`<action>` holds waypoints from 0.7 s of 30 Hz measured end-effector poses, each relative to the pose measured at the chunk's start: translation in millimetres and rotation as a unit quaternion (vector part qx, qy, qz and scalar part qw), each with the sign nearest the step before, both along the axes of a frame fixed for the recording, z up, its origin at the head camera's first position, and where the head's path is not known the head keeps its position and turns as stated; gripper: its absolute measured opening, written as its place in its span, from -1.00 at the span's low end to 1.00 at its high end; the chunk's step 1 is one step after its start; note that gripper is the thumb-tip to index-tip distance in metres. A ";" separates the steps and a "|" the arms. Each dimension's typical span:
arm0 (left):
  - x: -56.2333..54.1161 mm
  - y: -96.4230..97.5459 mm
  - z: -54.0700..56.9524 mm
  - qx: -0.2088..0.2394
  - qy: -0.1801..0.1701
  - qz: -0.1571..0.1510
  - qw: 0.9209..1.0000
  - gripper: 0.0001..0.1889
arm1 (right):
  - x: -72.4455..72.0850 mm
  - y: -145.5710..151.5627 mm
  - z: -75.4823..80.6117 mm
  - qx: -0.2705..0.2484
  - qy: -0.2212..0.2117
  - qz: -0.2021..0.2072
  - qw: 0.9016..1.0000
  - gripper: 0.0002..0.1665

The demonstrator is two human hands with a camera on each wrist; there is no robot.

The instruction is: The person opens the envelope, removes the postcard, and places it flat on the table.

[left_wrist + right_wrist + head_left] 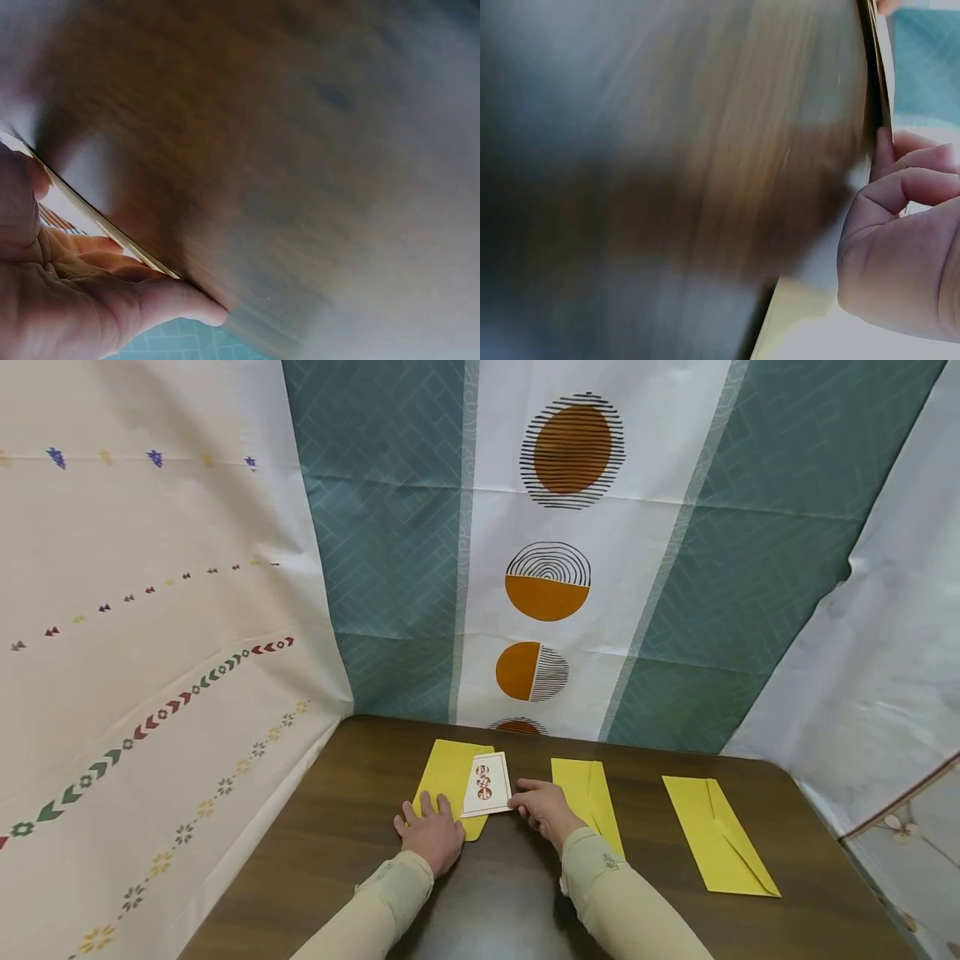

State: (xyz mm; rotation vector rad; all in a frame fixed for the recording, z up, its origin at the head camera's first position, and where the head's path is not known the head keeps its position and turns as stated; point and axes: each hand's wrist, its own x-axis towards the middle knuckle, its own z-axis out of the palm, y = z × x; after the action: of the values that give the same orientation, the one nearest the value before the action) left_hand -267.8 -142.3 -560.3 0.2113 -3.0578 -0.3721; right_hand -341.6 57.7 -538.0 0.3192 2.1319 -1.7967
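The left hand (pixel 82 292) enters from the lower left, its creased palm side showing. An envelope (pixel 82 204) appears edge-on as a thin pale-yellow strip, slanting down to the right along the fingers; one digit reaches past the strip's lower end. The tabletop (pixel 195 112), brown and blurred, fills most of the view, paling to grey at right. Teal cloth (pixel 187 341) with brick-like lines lies along the bottom; dark-striped white cloth (pixel 58 216) shows between fingers.

Yellow envelopes (pixel 446 768) (pixel 587 785) (pixel 716 835) are totalling three. White card (pixel 487 783) is counting as one. Hands (pixel 432 837) (pixel 547 811) are numbering two. Tabletop (pixel 487 893) is counting as one.
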 end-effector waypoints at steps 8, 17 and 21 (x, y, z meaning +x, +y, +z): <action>1.2 -0.9 0.1 0.009 -0.001 -0.007 1.000 -0.37 | 3.4 31.7 3.5 0.012 -0.007 -0.025 1.000 -0.27; 0.6 -2.9 2.1 0.028 -0.010 -0.014 0.999 -0.33 | 5.6 41.8 2.0 0.005 -0.010 -0.039 0.999 -0.27; -0.5 -3.3 0.4 0.038 -0.016 -0.012 0.999 -0.30 | 2.9 45.5 0.6 0.000 -0.010 -0.051 0.999 -0.24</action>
State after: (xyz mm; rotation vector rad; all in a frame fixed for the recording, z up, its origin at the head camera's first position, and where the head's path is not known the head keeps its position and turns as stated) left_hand -268.3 -145.7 -559.9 0.1847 -3.0820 -0.4926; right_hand -338.7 103.2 -537.4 0.4521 2.1379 -1.8408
